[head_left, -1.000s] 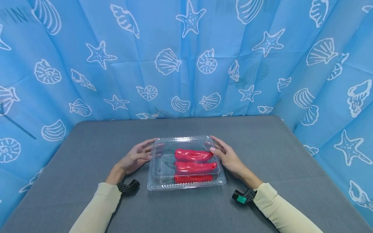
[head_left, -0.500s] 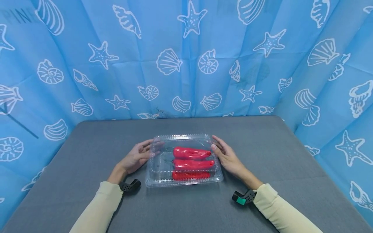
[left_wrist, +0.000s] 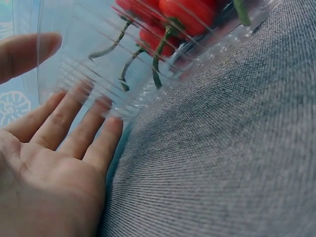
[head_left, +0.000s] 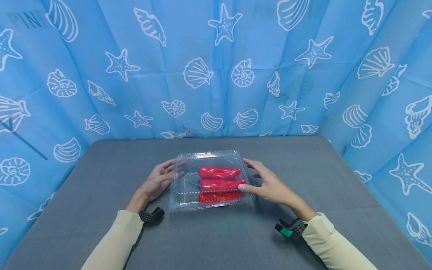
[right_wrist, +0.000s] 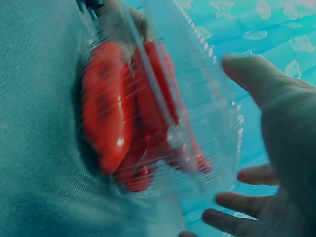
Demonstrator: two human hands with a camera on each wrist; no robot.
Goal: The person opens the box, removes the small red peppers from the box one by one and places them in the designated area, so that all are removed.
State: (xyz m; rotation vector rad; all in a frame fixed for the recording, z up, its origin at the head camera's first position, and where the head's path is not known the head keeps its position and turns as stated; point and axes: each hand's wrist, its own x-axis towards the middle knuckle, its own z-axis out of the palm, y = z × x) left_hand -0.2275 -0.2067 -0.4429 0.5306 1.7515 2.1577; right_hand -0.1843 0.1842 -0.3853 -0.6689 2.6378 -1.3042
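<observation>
A clear plastic container (head_left: 182,207) is seen just below the centre of the head view, above the grey counter (head_left: 216,243), its long axis laid left to right and slanted slightly up rightward. Red peppers (head_left: 221,184) are held inside, pointed rightward. Its left end is touched by the left hand (head_left: 156,184), fingers nearly straight; its right end is flanked by the right hand (head_left: 270,185), fingers widely spread. Nothing is gripped; right-hand contact cannot be told. Curved green stems (left_wrist: 158,59), only faint in the head view, are plainly shown in the left wrist view.
</observation>
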